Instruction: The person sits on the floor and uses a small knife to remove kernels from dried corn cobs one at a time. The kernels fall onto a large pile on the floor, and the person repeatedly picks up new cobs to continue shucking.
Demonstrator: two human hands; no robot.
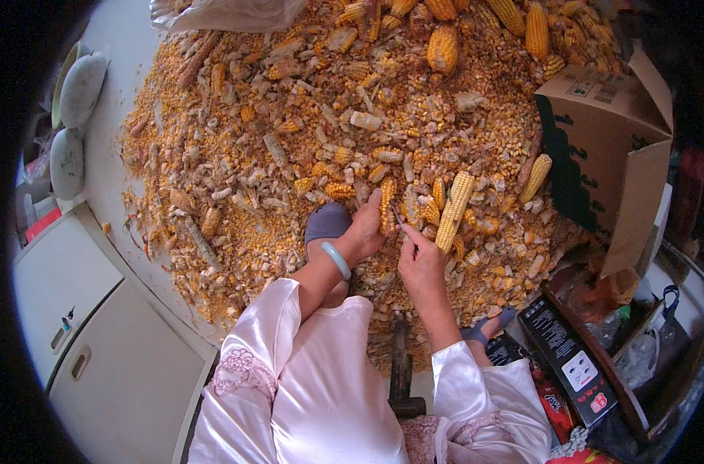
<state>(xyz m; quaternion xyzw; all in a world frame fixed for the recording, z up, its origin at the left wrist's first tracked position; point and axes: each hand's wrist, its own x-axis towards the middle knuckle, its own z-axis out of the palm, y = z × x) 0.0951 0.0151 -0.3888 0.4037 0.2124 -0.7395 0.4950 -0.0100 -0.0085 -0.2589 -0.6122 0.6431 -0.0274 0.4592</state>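
My left hand [366, 227], with a pale bangle [335, 261] on its wrist, grips a yellow ear of corn [388, 200] that stands nearly upright in view. In my right hand [421, 264] is a thin, dark, pointed tool [396, 213]; its tip touches or nearly touches the ear's right side. What kind of tool it is, I cannot tell, as the fingers cover its handle. Just right of it lies a longer, paler ear of corn [455, 209]. Beneath both hands spreads a wide heap of loose kernels, cobs and broken ears [259, 139].
At the right stands an open cardboard box [595, 156]. Below it lie a black printed box [566, 359] and plastic bags. Whole ears [443, 49] lie at the heap's far side. White cabinets [131, 359] line the left, near two grey rounded objects [84, 90]. A slipper [328, 220] rests on the kernels.
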